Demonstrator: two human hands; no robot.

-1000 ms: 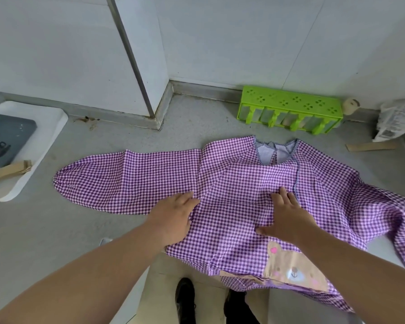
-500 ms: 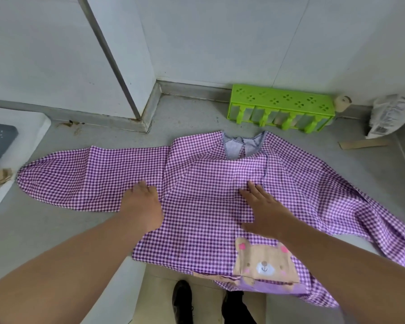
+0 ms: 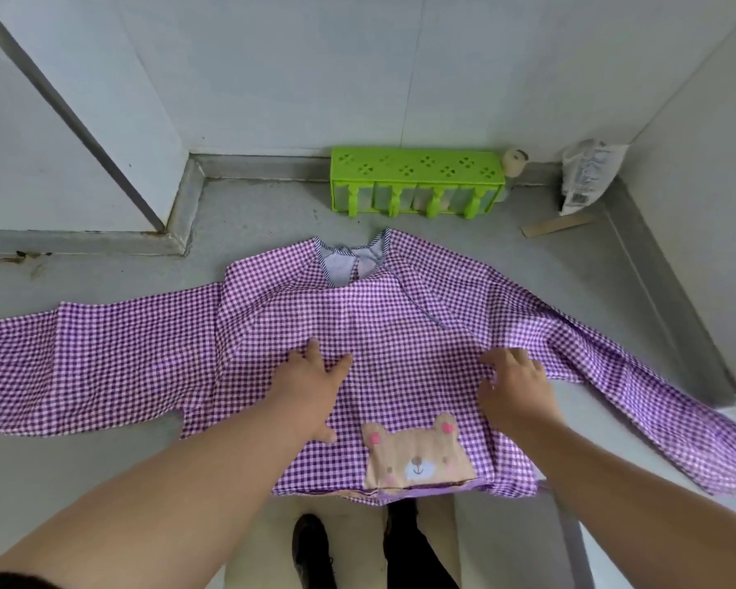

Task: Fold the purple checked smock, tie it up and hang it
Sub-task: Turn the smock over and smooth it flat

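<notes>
Lying flat on the grey counter (image 3: pixel 251 214), the smock (image 3: pixel 404 329) has both sleeves out wide. The left hand (image 3: pixel 313 386) presses its middle with fingers spread. The right hand (image 3: pixel 517 386) rests near the right sleeve, fingers curled into the cloth. A green rack (image 3: pixel 417 172) stands behind.

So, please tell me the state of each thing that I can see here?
Purple checked smock: spread flat, unfolded, sleeves out.
Left hand: flat on smock.
Right hand: fingers curled into the cloth, maybe gripping.
Green rack: lying against wall.
Plastic bag: leaning in corner.
</notes>
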